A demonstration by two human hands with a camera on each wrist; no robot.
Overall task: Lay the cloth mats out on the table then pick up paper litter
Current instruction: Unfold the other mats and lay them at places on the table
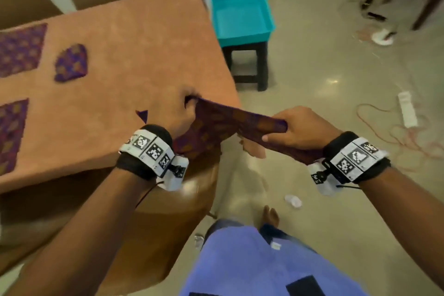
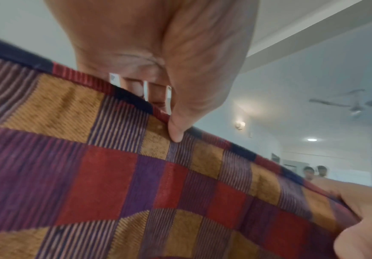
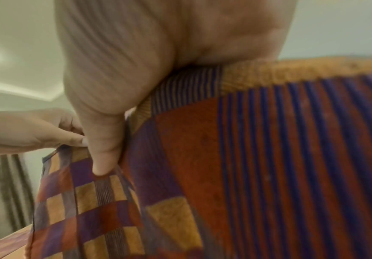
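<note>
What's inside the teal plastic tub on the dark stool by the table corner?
The teal plastic tub on the dark stool shows only a bare teal floor in the blurred head view. Its near wall hides the front strip of that floor.

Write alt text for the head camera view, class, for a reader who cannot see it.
Both hands, left hand and right hand, grip a checked cloth mat stretched between them over the near corner of a brown table. More mats lie on the table, and a teal tub sits on a stool beyond it.

Three checked cloth mats point(image 1: 20, 49) lie on the brown table point(image 1: 134, 55); paper scraps point(image 1: 293, 200) litter the floor point(image 1: 324, 94).
</note>
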